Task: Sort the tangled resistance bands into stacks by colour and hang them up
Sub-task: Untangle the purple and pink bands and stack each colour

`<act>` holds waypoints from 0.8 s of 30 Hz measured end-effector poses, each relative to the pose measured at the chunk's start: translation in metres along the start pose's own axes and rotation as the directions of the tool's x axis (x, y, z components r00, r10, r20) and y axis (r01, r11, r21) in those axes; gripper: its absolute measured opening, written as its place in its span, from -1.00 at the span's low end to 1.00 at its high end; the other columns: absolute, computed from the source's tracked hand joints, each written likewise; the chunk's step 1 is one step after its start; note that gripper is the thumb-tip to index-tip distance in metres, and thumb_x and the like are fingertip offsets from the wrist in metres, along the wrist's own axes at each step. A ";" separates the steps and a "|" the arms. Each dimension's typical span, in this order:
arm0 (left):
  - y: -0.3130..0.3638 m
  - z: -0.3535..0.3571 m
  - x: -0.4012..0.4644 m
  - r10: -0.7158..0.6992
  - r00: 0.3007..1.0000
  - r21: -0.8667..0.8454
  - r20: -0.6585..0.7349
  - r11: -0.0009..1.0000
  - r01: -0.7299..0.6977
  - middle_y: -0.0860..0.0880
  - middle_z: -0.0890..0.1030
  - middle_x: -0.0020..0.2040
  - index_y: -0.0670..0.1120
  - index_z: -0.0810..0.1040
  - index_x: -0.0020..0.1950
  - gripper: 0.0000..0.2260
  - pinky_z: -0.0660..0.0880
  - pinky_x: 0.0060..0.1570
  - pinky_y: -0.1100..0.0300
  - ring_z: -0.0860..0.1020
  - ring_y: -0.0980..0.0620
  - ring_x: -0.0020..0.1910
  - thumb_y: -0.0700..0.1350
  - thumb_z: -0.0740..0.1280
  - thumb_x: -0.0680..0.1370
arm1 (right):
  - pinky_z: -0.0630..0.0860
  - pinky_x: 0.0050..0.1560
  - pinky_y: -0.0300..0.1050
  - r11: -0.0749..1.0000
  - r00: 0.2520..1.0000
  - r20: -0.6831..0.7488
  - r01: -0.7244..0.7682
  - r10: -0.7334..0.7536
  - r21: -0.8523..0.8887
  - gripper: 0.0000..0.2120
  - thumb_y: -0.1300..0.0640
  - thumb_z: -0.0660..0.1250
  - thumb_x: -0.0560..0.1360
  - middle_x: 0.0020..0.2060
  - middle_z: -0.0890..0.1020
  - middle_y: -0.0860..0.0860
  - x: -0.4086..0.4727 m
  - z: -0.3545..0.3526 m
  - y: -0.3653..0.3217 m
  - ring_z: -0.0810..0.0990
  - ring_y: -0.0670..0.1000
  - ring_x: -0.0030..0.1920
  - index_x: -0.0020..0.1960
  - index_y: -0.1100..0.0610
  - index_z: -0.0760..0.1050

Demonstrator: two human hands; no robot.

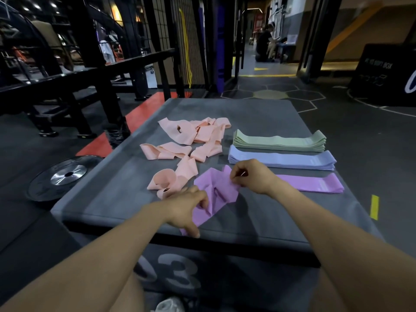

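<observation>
— So where are we with the bands?

— Nearest us, on the grey padded box [108,199], we have one crumpled purple band [216,194] between our hands. Our left hand [186,206] pinches its near end, fingers curled into the fabric, thumb down near the box's front edge. Our right hand [247,176] pinches the far right corner between thumb and fingertips. By our reading, we are pulling it flat.

— And where does it go?

— Just right of it lies the purple stack [315,183], flat and thin so far. This band looks bound for the top of that.

— What is already sorted?

— Further back on the right, the blue stack [281,161], and beyond it the green stack [279,140]. Both are tidy and thick.

— And what is left?

— To the left, from near to far, the pink bands [191,140] are loose, twisted and overlapping, no stack begun. They are the bulk of what remains. Nothing from these stacks is hung yet, though a yellow band [186,46] dangles from the far black rack [157,41]. We judge ourselves past halfway on sorting, with hanging all ahead.
</observation>
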State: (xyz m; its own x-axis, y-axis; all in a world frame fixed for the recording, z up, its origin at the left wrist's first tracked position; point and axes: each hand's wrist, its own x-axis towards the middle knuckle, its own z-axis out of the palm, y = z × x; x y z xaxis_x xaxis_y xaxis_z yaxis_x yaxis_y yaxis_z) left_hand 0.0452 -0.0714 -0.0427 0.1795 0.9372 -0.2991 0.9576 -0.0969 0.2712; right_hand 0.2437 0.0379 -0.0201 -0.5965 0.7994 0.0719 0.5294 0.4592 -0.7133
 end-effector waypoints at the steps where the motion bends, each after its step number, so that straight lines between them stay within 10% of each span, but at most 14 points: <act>1: -0.001 -0.001 -0.001 0.001 1.000 -0.029 -0.005 1.000 -0.001 0.08 0.38 0.09 0.09 0.41 0.07 -0.52 0.45 0.13 0.07 0.43 0.05 0.10 -0.04 0.55 0.25 | 0.49 -0.15 -0.17 1.000 1.000 -0.002 0.001 -0.001 -0.001 -0.78 0.38 0.34 0.42 -0.30 0.58 -0.03 0.000 0.000 0.000 0.49 -0.07 -0.27 -0.26 0.09 0.55; 6: -0.008 -0.015 -0.009 0.015 0.973 -0.090 -0.231 0.995 -0.037 0.05 0.49 -0.17 -0.11 0.58 -0.01 -0.86 0.32 -0.17 0.27 0.44 0.13 -0.23 -0.26 0.30 0.48 | 0.44 -0.24 -0.33 1.000 0.999 -0.031 0.021 -0.021 -0.002 -0.76 0.41 0.26 0.45 -0.34 0.55 -0.12 -0.002 0.003 -0.006 0.46 -0.15 -0.34 -0.18 0.10 0.58; 10: -0.016 -0.032 -0.019 -0.255 0.837 -0.631 -0.484 0.765 -0.132 0.03 0.56 -0.24 -0.02 0.55 -0.15 -0.98 0.39 -0.19 0.25 0.45 0.18 -0.30 -0.12 0.33 0.47 | 0.53 -0.12 -0.12 0.998 0.999 -0.025 0.040 -0.039 0.041 -0.75 0.38 0.25 0.47 -0.28 0.60 -0.07 -0.004 0.002 -0.013 0.53 -0.07 -0.27 -0.18 0.08 0.59; 16: -0.014 -0.040 -0.031 -0.430 0.806 -0.887 -0.407 0.395 -0.238 -0.07 0.59 -0.17 -0.07 0.58 -0.09 -0.86 0.46 -0.25 0.19 0.51 0.01 -0.21 -0.27 0.28 0.55 | 0.55 -0.10 -0.19 0.989 0.991 0.103 0.071 -0.085 0.126 -0.85 0.34 0.31 0.48 -0.24 0.63 0.04 -0.006 0.013 -0.028 0.57 -0.07 -0.27 -0.14 0.14 0.61; 24: -0.012 -0.039 -0.029 -0.404 0.848 -0.926 -0.343 0.300 -0.231 -0.09 0.62 -0.15 -0.09 0.60 -0.07 -0.87 0.52 -0.12 0.10 0.54 0.00 -0.19 -0.29 0.30 0.53 | 0.48 -0.01 -0.14 0.964 0.981 0.032 0.183 -0.192 0.195 -0.85 0.17 0.44 0.43 -0.14 0.56 -0.03 0.002 0.039 -0.054 0.51 -0.05 -0.17 -0.04 0.09 0.51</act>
State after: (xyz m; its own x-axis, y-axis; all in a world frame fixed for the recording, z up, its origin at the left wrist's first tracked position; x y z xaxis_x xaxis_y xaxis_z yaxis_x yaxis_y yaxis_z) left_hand 0.0202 -0.0844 -0.0019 -0.3117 0.9489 -0.0498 0.0375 0.0646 0.9972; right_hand 0.1906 0.0002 -0.0084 -0.7059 0.6836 0.1856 0.2839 0.5131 -0.8100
